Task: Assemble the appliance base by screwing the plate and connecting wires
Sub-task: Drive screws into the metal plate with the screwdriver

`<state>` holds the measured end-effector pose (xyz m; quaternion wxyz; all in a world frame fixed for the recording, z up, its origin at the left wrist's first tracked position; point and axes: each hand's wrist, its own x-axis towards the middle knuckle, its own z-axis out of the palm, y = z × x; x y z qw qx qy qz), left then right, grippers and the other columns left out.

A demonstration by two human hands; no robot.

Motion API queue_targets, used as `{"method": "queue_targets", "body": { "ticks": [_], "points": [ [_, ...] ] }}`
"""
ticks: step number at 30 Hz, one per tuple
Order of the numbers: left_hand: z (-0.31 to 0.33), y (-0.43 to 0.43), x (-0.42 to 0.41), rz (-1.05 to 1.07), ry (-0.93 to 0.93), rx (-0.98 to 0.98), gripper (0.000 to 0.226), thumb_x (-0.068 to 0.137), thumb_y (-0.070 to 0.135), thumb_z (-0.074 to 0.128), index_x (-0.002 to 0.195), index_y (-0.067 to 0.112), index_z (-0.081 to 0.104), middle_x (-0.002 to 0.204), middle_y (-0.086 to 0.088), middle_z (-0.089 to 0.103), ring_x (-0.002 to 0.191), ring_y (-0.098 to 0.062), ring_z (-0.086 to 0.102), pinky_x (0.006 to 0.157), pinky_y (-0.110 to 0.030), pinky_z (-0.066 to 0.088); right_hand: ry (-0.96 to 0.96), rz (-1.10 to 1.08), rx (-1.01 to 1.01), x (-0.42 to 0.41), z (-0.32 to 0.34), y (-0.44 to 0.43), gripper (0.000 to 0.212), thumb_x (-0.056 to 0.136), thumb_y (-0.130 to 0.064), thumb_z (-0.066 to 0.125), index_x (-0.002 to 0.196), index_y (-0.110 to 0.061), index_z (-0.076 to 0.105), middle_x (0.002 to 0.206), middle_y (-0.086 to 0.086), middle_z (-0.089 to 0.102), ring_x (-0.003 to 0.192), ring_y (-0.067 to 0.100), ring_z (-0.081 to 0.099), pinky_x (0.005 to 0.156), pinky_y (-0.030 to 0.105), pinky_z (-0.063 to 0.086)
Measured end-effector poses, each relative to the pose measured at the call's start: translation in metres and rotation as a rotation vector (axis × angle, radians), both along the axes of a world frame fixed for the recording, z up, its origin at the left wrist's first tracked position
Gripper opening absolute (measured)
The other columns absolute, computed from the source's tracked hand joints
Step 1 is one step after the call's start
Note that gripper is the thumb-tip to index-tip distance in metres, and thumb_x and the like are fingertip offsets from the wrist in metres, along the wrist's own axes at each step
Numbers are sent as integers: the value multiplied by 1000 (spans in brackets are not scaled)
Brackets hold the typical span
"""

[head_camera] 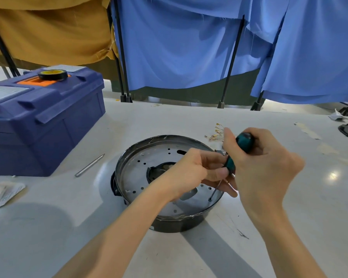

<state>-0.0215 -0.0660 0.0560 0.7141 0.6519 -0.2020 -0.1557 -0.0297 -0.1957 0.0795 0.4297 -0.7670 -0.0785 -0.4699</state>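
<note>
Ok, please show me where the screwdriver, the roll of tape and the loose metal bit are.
screwdriver (pixel 244 142): head view, on its teal and black handle.
roll of tape (pixel 52 74): head view, on its black outer ring.
loose metal bit (pixel 89 165): head view, middle of its shaft.

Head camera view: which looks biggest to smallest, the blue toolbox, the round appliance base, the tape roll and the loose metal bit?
1. Blue toolbox
2. Appliance base, close behind it
3. Tape roll, though it sits farther away
4. Loose metal bit, long but thin

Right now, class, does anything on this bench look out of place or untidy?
Yes. A loose bit lies alone beside the toolbox, and tape scraps are stuck to the table at right.
</note>
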Motion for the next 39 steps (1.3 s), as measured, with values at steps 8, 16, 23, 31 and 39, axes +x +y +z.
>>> {"method": "queue_targets", "body": {
  "ticks": [8,16,23,31,39],
  "points": [
    [-1,8,-3,-35,16,-46,24,98,0,46,110,0,67,99,-19,73,99,-36,70,91,-33,54,307,775,-58,1,19,-29,24,83,-34,66,104,-24,72,92,-10,75,87,9,73,77,22,59],
    [-1,0,-3,32,31,-17,22,97,8,54,110,-3,67,95,-15,73,88,-27,72,81,-26,55,30,82,-32,3,2,6,32,82,-38,76,73,-8,67,57,0,60,50,19,54,58,13,44],
    [-3,10,-2,-41,40,-110,20,99,10,52,108,3,68,102,-20,73,99,-35,70,89,-32,55,322,823,-35,6,19,-24,20,89,-21,66,109,-20,71,99,-6,75,94,13,73,83,30,59],
    [-3,-2,0,14,9,-40,19,94,1,57,107,7,70,92,-5,76,83,-22,73,78,-24,55,-63,-18,-67,2,1,7,19,82,-22,76,73,-7,68,56,0,57,47,19,53,60,7,37],
    [-3,8,-3,-84,20,-93,24,98,1,48,104,5,71,101,-20,73,100,-36,70,93,-35,53,297,816,-74,6,21,-25,9,89,-16,69,96,-19,73,88,-8,76,85,12,74,76,30,61]
  ]
}}
